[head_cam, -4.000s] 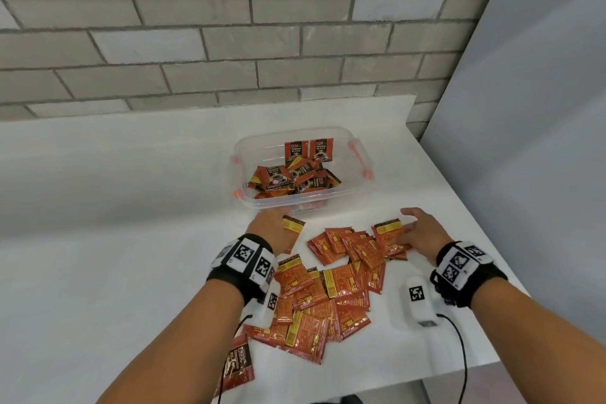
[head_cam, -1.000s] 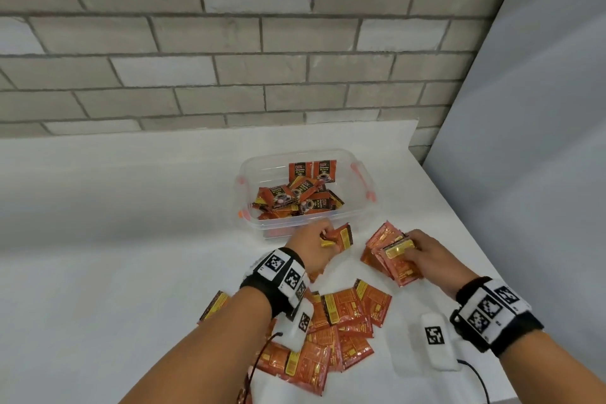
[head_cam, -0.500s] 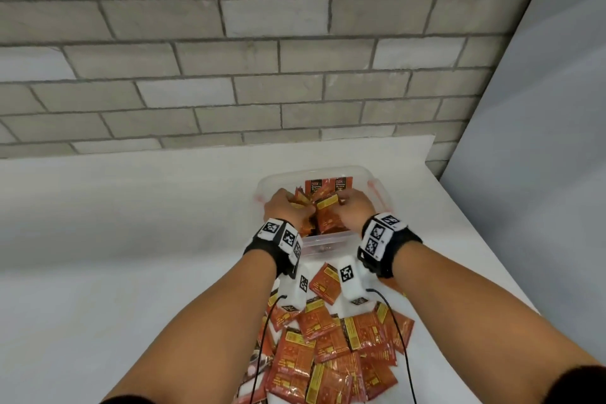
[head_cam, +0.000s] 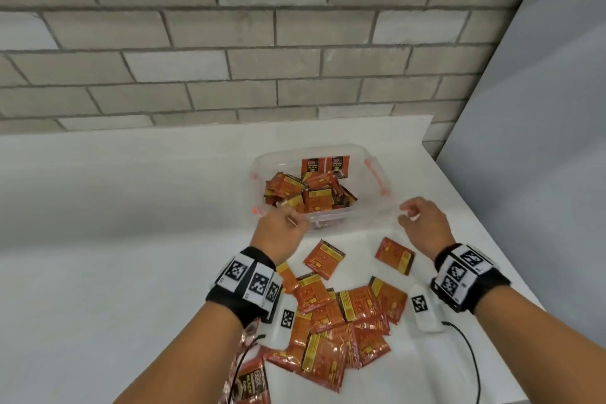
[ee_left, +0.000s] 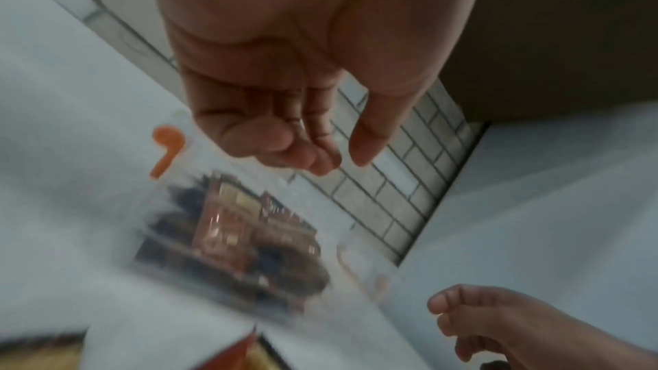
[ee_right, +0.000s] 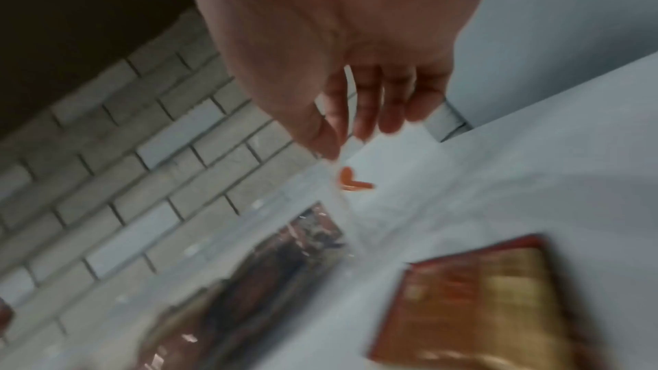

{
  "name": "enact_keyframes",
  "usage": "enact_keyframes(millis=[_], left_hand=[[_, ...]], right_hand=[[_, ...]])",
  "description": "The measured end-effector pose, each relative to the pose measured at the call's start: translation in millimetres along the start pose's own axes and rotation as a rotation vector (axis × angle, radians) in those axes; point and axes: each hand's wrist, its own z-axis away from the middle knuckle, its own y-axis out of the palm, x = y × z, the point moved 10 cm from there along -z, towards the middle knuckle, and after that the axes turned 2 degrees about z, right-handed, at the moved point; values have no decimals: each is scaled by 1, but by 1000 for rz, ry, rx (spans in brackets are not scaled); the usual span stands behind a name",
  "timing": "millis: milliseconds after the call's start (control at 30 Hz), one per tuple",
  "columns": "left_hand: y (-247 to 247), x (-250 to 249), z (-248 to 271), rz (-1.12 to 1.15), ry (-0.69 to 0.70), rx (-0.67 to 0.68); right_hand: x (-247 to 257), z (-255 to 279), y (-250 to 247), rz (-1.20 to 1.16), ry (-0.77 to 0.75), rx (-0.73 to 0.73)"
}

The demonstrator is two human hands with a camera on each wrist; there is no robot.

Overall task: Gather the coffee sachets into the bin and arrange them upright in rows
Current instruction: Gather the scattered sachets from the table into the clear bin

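Note:
The clear plastic bin (head_cam: 364,150) with orange clips stands at the back of the white table. Inside lies a loose heap of orange coffee sachets (head_cam: 308,195), and two sachets (head_cam: 325,166) stand upright against the far wall. My left hand (head_cam: 298,222) hovers at the bin's near left corner, fingers loosely curled and empty; the left wrist view shows this left hand (ee_left: 338,162) holding nothing. My right hand (head_cam: 408,211) hangs right of the bin, empty too, its fingers (ee_right: 389,120) relaxed. Several sachets (head_cam: 337,315) lie scattered between my forearms.
Two single sachets (head_cam: 323,259) (head_cam: 395,254) lie just before the bin. A dark-faced sachet (head_cam: 252,384) sits under my left forearm. White tracker pods (head_cam: 424,308) with cables hang by my wrists. A brick wall (head_cam: 262,59) stands behind, a grey panel (head_cam: 541,141) to the right.
Half a second ago both hands held sachets inside the bin. Now they have pulled back out and apart, empty, and the sachets lie in the bin's heap.

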Motion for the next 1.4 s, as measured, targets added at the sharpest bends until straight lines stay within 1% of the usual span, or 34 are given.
enact_keyframes(millis=[67, 100, 133, 167, 233, 300, 367, 433, 500, 567, 700, 767, 833, 867, 933, 1000, 1067, 1133, 1200, 1300, 1400], left_hand=[[35, 12, 5, -117, -52, 110], [51, 16, 4, -204, -65, 152], [67, 20, 3, -305, -74, 188], [80, 22, 1, -406, -81, 216], [102, 28, -6, -564, -100, 249], [118, 33, -10, -660, -133, 270], [126, 33, -16, -725, -145, 255], [132, 35, -22, -759, -148, 255], [134, 42, -27, -787, -191, 277], [132, 48, -32, -820, -226, 294], [127, 48, -33, -753, -263, 269], [125, 45, -32, -706, -263, 259], [124, 41, -31, -635, -256, 253], [124, 39, -30, -579, -245, 251], [126, 32, -25, -417, -223, 278], [127, 23, -18, -276, -170, 333], [127, 14, -6, -209, -104, 415], [136, 10, 13, -267, -57, 540], [150, 13, 28, -416, 10, 630], [167, 17, 36, -531, 72, 653], [171, 15, 32, -571, 102, 621]], right_hand=[[-33, 11, 29, 185, 53, 252], [-44, 18, 41, 261, 65, 353], [-49, 25, 50, 319, 65, 417], [-51, 29, 56, 364, 57, 447], [-47, 35, 61, 426, 33, 454], [-46, 36, 61, 427, 39, 445], [-49, 35, 59, 449, 47, 450], [-51, 37, 58, 450, 37, 452], [-51, 40, 55, 355, 29, 461], [-51, 48, 51, 240, 36, 500], [-44, 60, 34, 109, 47, 510], [-35, 76, 40, 71, 43, 616], [-27, 95, 54, 160, -36, 733], [-24, 102, 61, 207, -78, 764], [-24, 109, 71, 269, -112, 770], [-29, 110, 77, 318, -113, 737], [-32, 107, 78, 352, -105, 694], [-35, 103, 78, 342, -76, 651], [-35, 98, 75, 299, -37, 600], [-37, 94, 72, 231, 18, 556], [-42, 90, 67, 196, 48, 516]])
